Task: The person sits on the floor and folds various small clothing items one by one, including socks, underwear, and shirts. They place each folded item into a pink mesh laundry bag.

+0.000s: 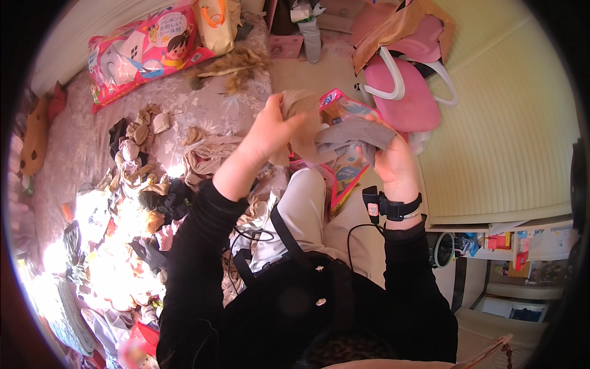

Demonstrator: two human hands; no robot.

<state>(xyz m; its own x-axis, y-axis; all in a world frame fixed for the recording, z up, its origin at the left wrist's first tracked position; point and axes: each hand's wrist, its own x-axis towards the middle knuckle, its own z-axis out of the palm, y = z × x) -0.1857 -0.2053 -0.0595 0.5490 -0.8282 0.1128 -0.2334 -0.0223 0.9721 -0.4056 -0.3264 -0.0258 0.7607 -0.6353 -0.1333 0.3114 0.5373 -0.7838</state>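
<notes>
Both hands are raised in front of my lap. My left hand (273, 130) is closed around a thin beige stocking-like fabric (299, 126), which hangs down from the fingers. My right hand (393, 161) grips a long, narrow grey fabric piece (356, 134), its end folded over the palm. The two fabrics meet between my hands; whether they are joined I cannot tell. Behind and below them lies a pink printed plastic bag (349, 178), partly covered by the cloth and my right hand.
To the left, a heap of rolled and loose clothes (126, 234) spreads over a floral cover (184, 107). A large pink package (144, 52) lies at the far left, beside brown fur (236, 69). A pink chair-like item (402, 92) and a pale shutter panel (504, 141) stand right.
</notes>
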